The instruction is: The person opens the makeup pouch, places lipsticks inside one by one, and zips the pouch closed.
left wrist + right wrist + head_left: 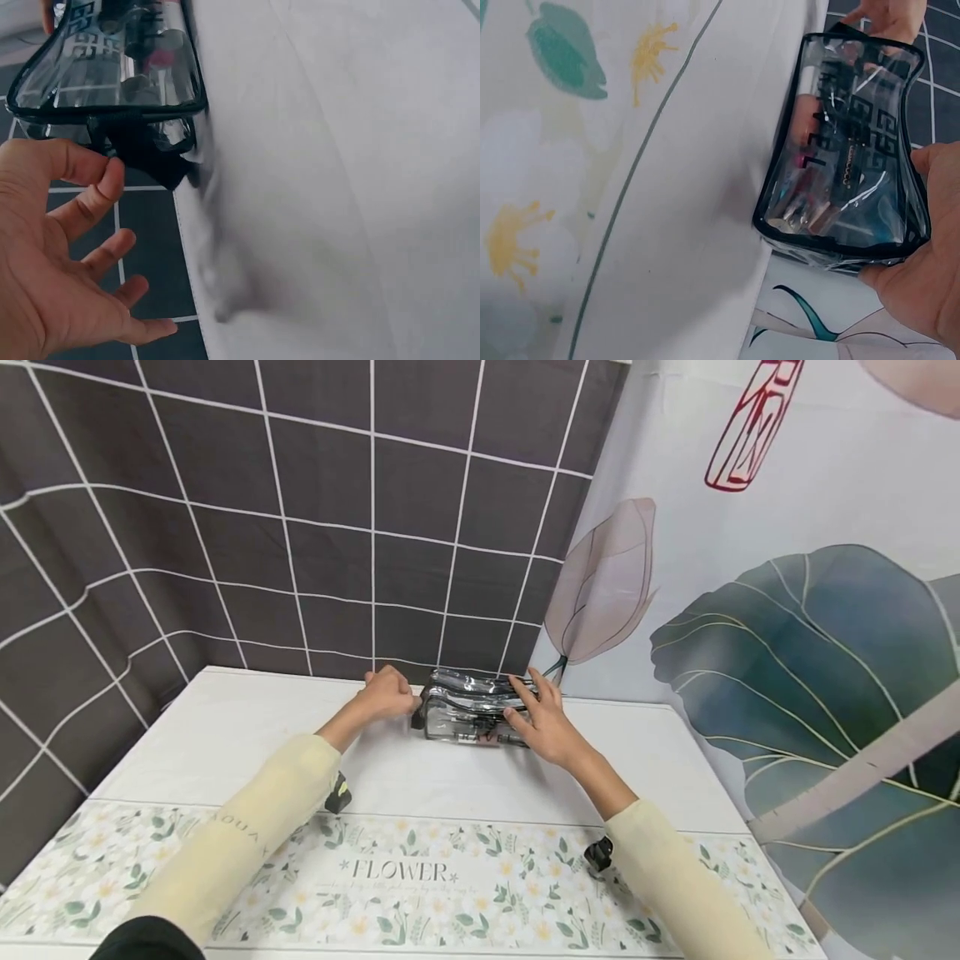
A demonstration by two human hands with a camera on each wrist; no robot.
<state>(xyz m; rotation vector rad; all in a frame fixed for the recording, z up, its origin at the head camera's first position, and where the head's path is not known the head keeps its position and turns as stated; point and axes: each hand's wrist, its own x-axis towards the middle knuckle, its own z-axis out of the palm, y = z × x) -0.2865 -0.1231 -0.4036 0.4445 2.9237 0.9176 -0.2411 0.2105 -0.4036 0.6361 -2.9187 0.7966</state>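
Note:
A clear plastic cosmetic bag (468,706) with black trim and printed lettering stands near the back edge of the white table. Small tubes and bottles (806,124) show through its wall. At the bag's left end my left hand (386,693) pinches a small black tab (142,154) between thumb and forefinger, its other fingers spread apart. My right hand (551,727) lies at the opposite end, fingers extended over the top and touching the bag. In the right wrist view, this hand (926,277) is at the bag's end corner, with part of its fingers hidden behind the side.
A white tabletop (262,710) carries a floral band (420,902) along its front, printed "FLOWER". Behind rises a dark cloth with a white grid (322,560); a flower-printed curtain (697,527) hangs at the right. Black wrist devices (598,854) sit by both sleeves.

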